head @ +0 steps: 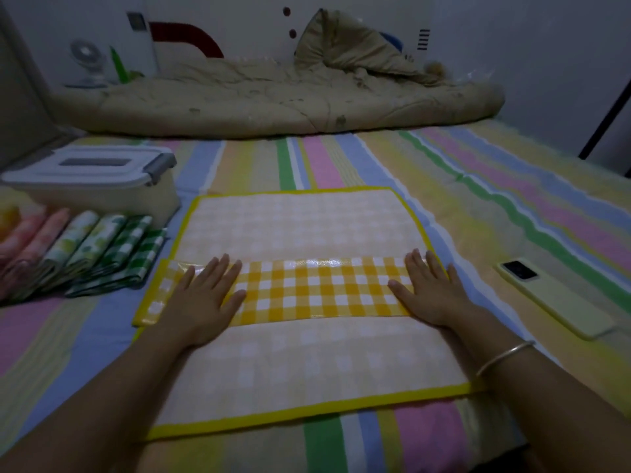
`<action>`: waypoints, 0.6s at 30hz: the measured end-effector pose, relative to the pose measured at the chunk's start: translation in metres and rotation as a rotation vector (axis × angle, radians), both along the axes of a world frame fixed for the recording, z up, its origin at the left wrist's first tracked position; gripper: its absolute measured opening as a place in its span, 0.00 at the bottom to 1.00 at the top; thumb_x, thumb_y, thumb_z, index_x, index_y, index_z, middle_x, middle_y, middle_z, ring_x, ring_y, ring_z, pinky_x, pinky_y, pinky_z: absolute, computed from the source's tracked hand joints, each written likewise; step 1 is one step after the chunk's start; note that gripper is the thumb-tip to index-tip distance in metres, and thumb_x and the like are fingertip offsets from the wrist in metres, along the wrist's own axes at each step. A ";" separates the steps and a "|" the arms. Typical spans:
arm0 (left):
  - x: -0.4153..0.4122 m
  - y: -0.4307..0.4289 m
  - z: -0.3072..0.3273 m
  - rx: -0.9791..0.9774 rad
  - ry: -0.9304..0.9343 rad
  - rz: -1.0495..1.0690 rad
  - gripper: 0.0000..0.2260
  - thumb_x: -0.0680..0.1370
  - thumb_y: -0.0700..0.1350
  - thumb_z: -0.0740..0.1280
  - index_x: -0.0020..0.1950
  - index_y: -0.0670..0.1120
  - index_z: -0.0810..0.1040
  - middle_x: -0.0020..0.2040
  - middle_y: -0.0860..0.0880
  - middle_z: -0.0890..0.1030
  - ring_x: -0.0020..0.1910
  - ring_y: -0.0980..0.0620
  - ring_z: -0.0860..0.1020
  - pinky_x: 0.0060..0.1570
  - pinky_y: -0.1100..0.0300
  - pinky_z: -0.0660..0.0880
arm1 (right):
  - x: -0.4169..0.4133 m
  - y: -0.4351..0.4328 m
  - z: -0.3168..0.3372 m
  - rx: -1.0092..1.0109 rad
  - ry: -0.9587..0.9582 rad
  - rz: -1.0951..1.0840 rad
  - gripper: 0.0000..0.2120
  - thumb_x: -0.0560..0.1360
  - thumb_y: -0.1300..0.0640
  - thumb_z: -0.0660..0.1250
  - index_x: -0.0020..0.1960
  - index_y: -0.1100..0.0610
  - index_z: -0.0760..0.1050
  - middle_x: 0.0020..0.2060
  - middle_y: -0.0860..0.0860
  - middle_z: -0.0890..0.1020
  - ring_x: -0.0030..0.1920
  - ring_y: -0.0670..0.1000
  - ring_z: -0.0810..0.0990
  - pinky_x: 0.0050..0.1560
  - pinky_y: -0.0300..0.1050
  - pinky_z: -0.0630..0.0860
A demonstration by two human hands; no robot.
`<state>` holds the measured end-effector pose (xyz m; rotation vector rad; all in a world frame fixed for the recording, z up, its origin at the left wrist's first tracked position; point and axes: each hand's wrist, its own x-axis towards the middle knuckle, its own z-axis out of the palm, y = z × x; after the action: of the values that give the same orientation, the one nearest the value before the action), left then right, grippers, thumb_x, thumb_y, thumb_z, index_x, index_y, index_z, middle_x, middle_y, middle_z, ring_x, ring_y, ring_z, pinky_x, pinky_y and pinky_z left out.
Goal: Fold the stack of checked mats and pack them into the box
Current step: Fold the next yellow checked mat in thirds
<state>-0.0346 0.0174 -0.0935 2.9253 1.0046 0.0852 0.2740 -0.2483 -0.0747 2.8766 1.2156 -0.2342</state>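
Note:
A yellow checked mat (300, 227) with a yellow border lies pale side up on the striped bed in front of me. A glossy yellow-and-white checked band (317, 288) of it is folded across the middle. My left hand (205, 298) presses flat on the band's left end, fingers spread. My right hand (430, 291) presses flat on its right end. Several folded mats (85, 254), pink, leafy green and green checked, lie fanned out at the left. Behind them stands the plastic box (102, 186) with its lid on.
A yellow phone (553, 295) lies on the bed to the right of the mat. A rumpled beige quilt (280, 104) runs along the far side of the bed. A small white fan (87, 63) stands at the back left.

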 end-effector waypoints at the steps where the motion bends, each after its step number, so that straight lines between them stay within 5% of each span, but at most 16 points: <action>1: 0.002 -0.001 -0.001 0.003 0.030 0.008 0.41 0.69 0.69 0.30 0.80 0.56 0.44 0.80 0.54 0.44 0.79 0.55 0.43 0.76 0.50 0.41 | 0.001 0.000 0.002 -0.002 -0.009 -0.009 0.39 0.77 0.30 0.42 0.80 0.52 0.41 0.79 0.48 0.42 0.78 0.51 0.38 0.75 0.60 0.38; 5: 0.007 -0.007 0.003 0.050 0.095 0.006 0.41 0.70 0.67 0.30 0.81 0.52 0.45 0.81 0.49 0.47 0.79 0.49 0.46 0.75 0.43 0.47 | -0.021 0.001 0.017 0.259 -0.343 0.032 0.36 0.76 0.36 0.50 0.76 0.59 0.61 0.75 0.58 0.63 0.77 0.59 0.55 0.74 0.63 0.46; 8: 0.008 -0.015 0.016 0.205 0.008 -0.132 0.30 0.78 0.58 0.44 0.79 0.48 0.58 0.79 0.42 0.57 0.77 0.40 0.56 0.68 0.33 0.61 | -0.068 -0.004 0.036 0.641 -0.414 0.060 0.15 0.74 0.47 0.61 0.53 0.54 0.79 0.50 0.53 0.81 0.55 0.59 0.79 0.54 0.54 0.72; 10: 0.014 -0.020 0.023 0.337 -0.033 -0.314 0.26 0.80 0.50 0.51 0.78 0.47 0.61 0.78 0.41 0.60 0.76 0.41 0.60 0.68 0.37 0.63 | -0.099 -0.009 0.054 0.657 0.015 -0.117 0.12 0.77 0.50 0.64 0.40 0.54 0.78 0.33 0.50 0.82 0.37 0.53 0.81 0.37 0.46 0.75; 13: 0.025 -0.028 0.034 0.381 -0.008 -0.552 0.25 0.80 0.49 0.53 0.77 0.45 0.61 0.77 0.45 0.62 0.71 0.45 0.67 0.66 0.48 0.67 | -0.123 -0.016 0.063 0.608 0.993 -0.457 0.14 0.80 0.52 0.63 0.45 0.63 0.78 0.28 0.54 0.82 0.21 0.48 0.75 0.21 0.38 0.69; 16: 0.035 -0.030 0.041 0.314 0.089 -0.646 0.21 0.77 0.48 0.57 0.70 0.47 0.64 0.68 0.47 0.74 0.60 0.45 0.75 0.50 0.51 0.76 | -0.124 -0.020 0.067 0.758 1.426 -0.660 0.13 0.81 0.57 0.60 0.47 0.66 0.77 0.30 0.55 0.81 0.24 0.49 0.77 0.20 0.38 0.74; 18: 0.041 -0.032 0.044 0.229 0.057 -0.577 0.19 0.79 0.49 0.57 0.70 0.51 0.62 0.67 0.50 0.73 0.61 0.46 0.74 0.47 0.50 0.77 | -0.125 -0.020 0.069 0.826 1.547 -0.716 0.14 0.81 0.58 0.59 0.49 0.69 0.78 0.37 0.59 0.84 0.35 0.55 0.84 0.32 0.47 0.82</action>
<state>0.0060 -0.0148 -0.0493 3.3080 0.1265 0.0975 0.1494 -0.2687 -0.0062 3.3769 -0.1413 -2.8708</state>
